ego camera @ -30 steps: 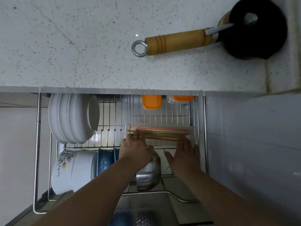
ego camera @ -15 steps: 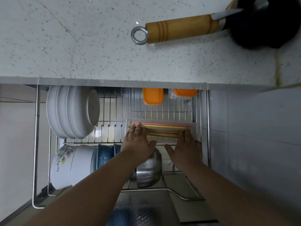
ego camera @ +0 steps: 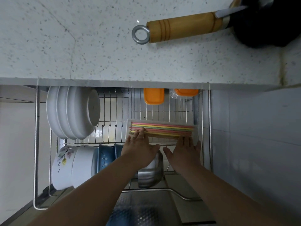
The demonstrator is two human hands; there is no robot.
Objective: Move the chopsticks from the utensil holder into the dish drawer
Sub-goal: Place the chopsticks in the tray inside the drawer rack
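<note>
chopsticks [ego camera: 162, 130] already lying flat in clear tray [ego camera: 196, 132] inside open dish drawer [ego camera: 36, 144], coloured sticks side by side, running left to right, tips near tray's left end. left hand [ego camera: 138, 149] palm down, fingers spread and loose, fingertips [ego camera: 140, 133] resting on left ends of the sticks, not pinching any. right hand [ego camera: 185, 151] open too, fingers flat against tray's near edge at the right end, thumb out, nothing gripped. looks like squaring up or settling the bundle rather than carrying. utensil holder not in view, so cannot tell whether more sticks remain there. judged near done: transfer itself finished for this batch, left to do only letting go, pulling hands out, maybe closing drawer. around the tray: white bowls [ego camera: 71, 111] stacked on edge at back left, floral bowl [ego camera: 62, 167] and blue bowls [ego camera: 105, 158] front left, steel bowl [ego camera: 151, 173] just under the left wrist, orange lids [ego camera: 154, 98] at the back. on worktop [ego camera: 81, 38] above, pan [ego camera: 268, 22] with wooden handle [ego camera: 184, 28], well apart from the hands. risk small: sticks rolling out of line when fingers lift.
</note>
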